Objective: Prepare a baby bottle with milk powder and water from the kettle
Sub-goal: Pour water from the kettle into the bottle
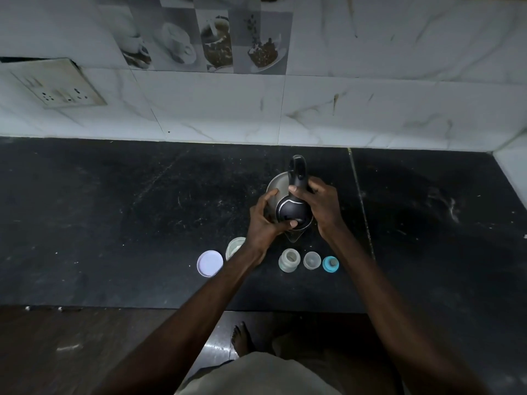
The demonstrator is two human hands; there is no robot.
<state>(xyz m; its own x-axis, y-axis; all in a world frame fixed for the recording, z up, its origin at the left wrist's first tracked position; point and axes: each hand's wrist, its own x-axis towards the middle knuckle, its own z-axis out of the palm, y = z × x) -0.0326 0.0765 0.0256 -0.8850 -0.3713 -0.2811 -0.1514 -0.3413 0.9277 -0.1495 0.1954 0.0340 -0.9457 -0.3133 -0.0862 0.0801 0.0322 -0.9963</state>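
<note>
Kettle [293, 213], left fingers [271, 195] curled round its body, right fingers [318, 185] gripping its handle [298, 171]

A home kitchen: black stone countertop [114, 212], marble-look wall tiles [370, 104] with coffee-cup picture tiles [216, 41], wall socket plate [60, 84].

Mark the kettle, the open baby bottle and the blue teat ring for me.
kettle [293, 212]: head view, on its black lid.
baby bottle [289, 260]: head view, on its open neck.
blue teat ring [330, 264]: head view, at its centre.

Socket plate [61, 84] on marble-tiled wall [370, 95] above black counter [114, 209]
</note>
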